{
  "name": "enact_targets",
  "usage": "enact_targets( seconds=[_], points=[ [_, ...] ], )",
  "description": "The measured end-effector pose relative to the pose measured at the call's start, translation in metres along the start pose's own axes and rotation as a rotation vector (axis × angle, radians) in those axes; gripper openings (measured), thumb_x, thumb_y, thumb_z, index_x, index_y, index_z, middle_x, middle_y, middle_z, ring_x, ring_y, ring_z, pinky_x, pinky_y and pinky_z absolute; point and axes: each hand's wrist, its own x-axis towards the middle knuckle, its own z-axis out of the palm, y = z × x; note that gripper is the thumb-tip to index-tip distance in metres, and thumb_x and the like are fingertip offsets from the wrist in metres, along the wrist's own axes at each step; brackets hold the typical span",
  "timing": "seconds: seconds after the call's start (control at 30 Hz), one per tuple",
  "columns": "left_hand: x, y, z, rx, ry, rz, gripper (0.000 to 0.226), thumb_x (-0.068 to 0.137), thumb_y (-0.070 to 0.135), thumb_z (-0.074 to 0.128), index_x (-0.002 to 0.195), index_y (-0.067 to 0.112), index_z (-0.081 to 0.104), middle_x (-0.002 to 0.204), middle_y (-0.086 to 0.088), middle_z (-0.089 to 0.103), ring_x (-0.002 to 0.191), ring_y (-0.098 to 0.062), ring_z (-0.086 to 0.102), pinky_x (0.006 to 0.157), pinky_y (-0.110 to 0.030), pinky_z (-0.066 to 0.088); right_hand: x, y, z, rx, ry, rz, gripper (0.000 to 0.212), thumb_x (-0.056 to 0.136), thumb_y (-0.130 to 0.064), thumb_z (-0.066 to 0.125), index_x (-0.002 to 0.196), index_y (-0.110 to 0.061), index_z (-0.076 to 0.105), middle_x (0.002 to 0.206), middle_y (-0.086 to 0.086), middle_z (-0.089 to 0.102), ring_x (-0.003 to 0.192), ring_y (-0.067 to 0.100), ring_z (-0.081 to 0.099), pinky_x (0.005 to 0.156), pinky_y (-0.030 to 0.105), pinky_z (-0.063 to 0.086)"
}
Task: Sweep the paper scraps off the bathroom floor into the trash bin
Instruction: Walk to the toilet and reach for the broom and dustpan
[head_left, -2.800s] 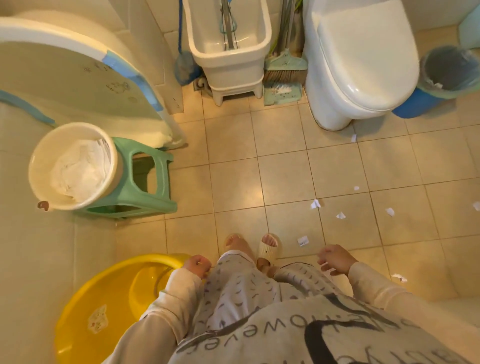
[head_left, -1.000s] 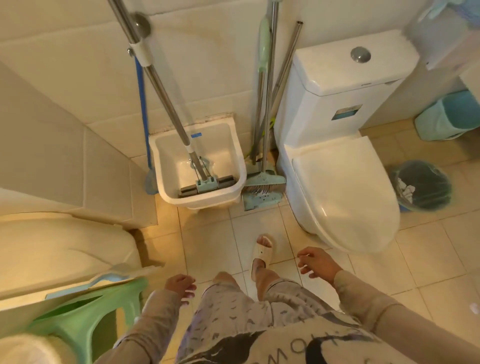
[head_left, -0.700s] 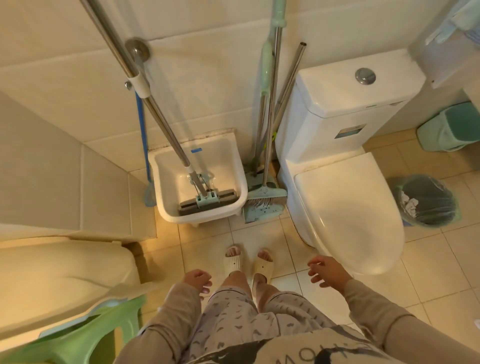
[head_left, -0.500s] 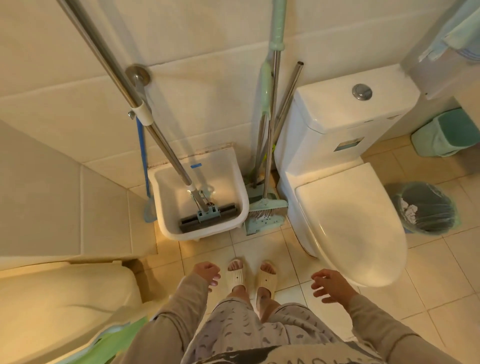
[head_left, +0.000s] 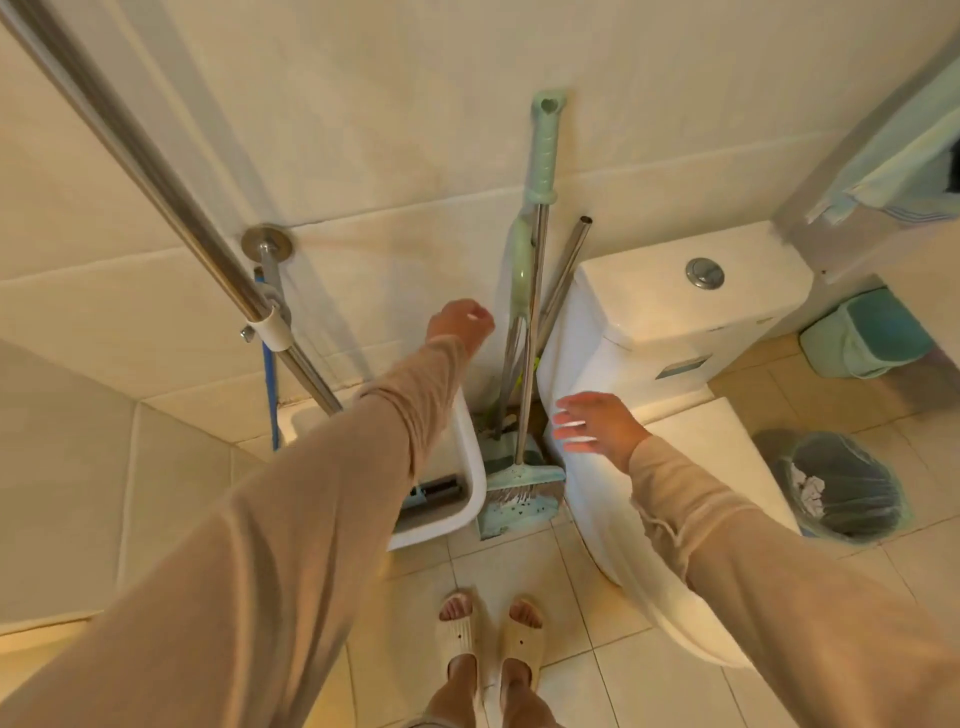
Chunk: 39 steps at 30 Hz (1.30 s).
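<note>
A white ceramic toilet (head_left: 665, 322) is filling the right of centre, and a white plastic mop tub (head_left: 470, 467) is sitting to its left, with a steel mop pole (head_left: 156, 171) slanting down into it from the upper left of the frame. In the gap between the two, a broom with a mint-green grip and a steel shaft (head_left: 531, 322) is standing almost upright. Its long axis is running up and down the frame, the grip is pointing at the top against the tiled wall, and the bristles are resting at the bottom on a teal plastic dustpan (head_left: 519, 514). At the right edge of the frame a round trash bin with a dark liner (head_left: 857, 467) is standing on the floor tiles, holding crumpled white paper. The left hand (head_left: 460, 325) is reaching just left of the shaft with its fingers loosely curled, gripping nothing. The right hand (head_left: 597, 423) is hovering lower, just right of the shaft in front of the toilet, fingers spread and straight, also holding nothing. Cream slippers (head_left: 460, 631) are showing at the bottom centre.
</note>
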Motion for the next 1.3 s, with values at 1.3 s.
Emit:
enact_targets(
  seconds=[1.3],
  points=[
    [0.009, 0.055, 0.052, 1.804, -0.014, 1.092, 0.023, 0.094, 0.007, 0.05, 0.113, 0.007, 0.061, 0.121, -0.008, 0.062, 0.119, -0.029, 0.049, 0.114, -0.048, 0.022, 0.0, -0.053, 0.001, 1.166, 0.205, 0.183, 0.039, 0.096, -0.015, 0.042, 0.063, -0.009, 0.06, 0.069, 0.014, 0.046, 0.059, 0.018, 0.058, 0.061, 0.021, 0.053]
  ],
)
